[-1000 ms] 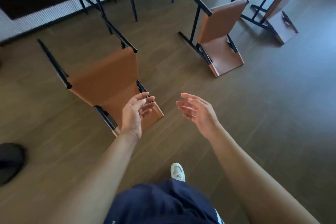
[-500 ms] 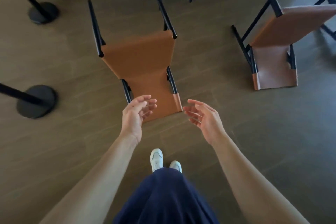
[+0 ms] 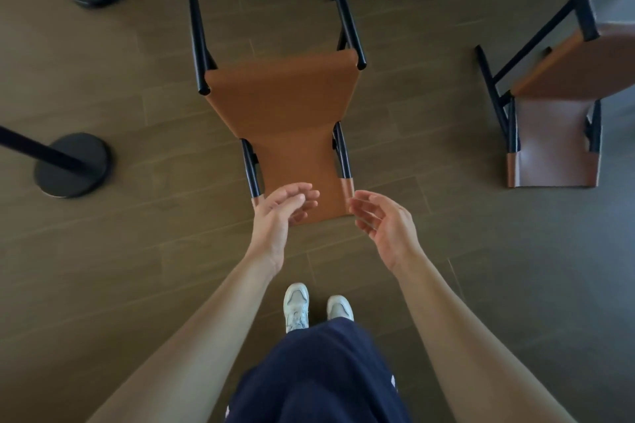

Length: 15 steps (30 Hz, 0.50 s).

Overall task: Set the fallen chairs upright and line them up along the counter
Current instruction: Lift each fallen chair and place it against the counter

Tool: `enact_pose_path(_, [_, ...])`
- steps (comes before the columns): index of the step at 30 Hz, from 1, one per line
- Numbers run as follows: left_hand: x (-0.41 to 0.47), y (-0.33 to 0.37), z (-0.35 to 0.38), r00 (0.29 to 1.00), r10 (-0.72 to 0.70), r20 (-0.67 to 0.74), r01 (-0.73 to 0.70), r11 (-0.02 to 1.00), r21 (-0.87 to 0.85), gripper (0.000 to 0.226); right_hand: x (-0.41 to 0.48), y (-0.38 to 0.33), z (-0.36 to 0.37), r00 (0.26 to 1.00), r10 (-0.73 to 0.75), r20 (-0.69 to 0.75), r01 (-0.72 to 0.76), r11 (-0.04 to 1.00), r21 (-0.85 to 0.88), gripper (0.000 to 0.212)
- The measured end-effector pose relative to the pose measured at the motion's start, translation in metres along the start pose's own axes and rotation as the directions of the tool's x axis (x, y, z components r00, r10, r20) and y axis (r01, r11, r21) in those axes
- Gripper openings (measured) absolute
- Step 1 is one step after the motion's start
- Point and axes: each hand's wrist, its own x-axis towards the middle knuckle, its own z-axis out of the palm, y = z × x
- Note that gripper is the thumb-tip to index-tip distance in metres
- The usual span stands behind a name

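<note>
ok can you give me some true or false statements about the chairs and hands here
1. The nearest chair lies tipped over on the floor. True.
2. The left hand grips one of that chair's legs. False: it is open by the end of the backrest, holding nothing.
3. A second fallen chair lies to the right. True.
4. The right hand is clenched in a fist. False: its fingers are relaxed and spread.
5. A black post base stands left of the nearest chair. True.
</note>
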Motion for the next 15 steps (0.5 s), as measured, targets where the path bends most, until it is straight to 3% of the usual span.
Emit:
enact_pose_path(3, [0.017,-0.009,0.006,1.0,-0.002,-0.008,0.002,1.0,-0.027,0.022,0.025,0.004,0.002,0.999,0.03,0.013,-0.029,1.0,-0.01,0.023])
enact_pose_path(8, [0.047,-0.041,0.007,0.991,-0.008,-0.135,-0.011,0.99,-0.141,0.016,0.074,0.018,-0.002,0.997,0.063,0.053,-0.061,0.998,-0.033,0.023])
enact_pose_path(15, [0.097,-0.122,0.004,0.983,-0.025,-0.179,-0.005,0.986,-0.165,0.017,0.149,0.083,-0.018,0.989,0.145,0.016,-0.145,0.989,-0.038,0.023])
